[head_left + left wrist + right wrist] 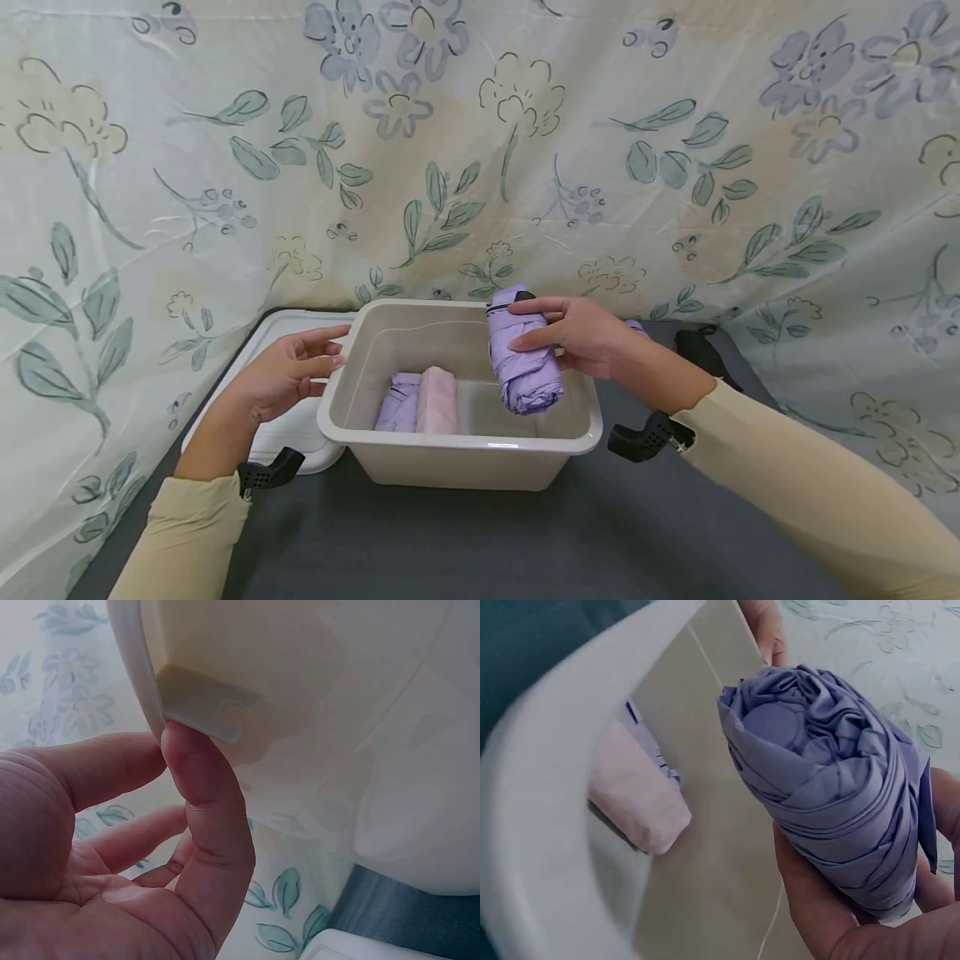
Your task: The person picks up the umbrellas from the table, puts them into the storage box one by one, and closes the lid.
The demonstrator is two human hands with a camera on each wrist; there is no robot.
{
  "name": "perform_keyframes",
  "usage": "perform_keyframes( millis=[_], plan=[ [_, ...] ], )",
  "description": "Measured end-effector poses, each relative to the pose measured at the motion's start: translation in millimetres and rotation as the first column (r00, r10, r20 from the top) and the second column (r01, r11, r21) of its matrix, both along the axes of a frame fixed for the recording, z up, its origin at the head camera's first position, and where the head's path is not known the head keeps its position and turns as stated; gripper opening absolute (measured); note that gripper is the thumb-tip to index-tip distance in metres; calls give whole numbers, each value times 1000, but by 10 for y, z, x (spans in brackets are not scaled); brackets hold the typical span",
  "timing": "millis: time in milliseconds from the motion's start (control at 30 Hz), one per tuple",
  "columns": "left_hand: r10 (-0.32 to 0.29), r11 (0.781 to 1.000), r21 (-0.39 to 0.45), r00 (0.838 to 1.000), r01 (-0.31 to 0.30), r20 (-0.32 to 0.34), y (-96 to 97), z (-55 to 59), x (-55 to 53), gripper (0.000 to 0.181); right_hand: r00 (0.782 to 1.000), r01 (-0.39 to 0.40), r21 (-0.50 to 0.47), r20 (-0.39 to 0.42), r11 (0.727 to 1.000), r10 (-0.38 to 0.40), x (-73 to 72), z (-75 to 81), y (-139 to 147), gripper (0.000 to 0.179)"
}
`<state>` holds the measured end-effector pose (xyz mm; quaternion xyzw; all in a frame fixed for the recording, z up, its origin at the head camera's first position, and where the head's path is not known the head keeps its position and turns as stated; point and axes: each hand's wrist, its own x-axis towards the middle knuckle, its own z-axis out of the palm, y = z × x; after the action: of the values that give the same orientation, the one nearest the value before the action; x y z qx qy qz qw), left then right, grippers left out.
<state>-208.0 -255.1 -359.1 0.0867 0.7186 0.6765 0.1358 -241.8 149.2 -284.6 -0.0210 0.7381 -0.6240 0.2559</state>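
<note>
My right hand [581, 333] grips a rolled purple folding umbrella [522, 358], held tilted over the right half of a beige plastic bin [465, 462]. The round end of the umbrella [776, 726], with gathered fabric about it, faces the right wrist camera. On the left side, thumb and a finger of my left hand [288, 371] pinch the bin's rim; the left wrist view shows the fingertips at the rim [142, 682]. Inside the bin, toward its left, a purple rolled bundle [399, 404] lies beside a pale pink one [437, 402].
A white lid [288, 433] lies left of the bin, partly under its edge. Behind my right wrist a bit of another purple thing [636, 327] shows. A black object [705, 354] sits farther right on the dark grey table [450, 542]. A floral curtain [480, 150] hangs behind.
</note>
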Motion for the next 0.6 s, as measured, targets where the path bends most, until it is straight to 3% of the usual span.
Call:
perform_keyframes(
  millis=[600],
  plan=[
    [1, 1000, -17, 1000, -1, -6, -12, -16, 2, 69, 993, -98, 206, 84, 974, 82, -191, -148, -439, 57]
  ],
)
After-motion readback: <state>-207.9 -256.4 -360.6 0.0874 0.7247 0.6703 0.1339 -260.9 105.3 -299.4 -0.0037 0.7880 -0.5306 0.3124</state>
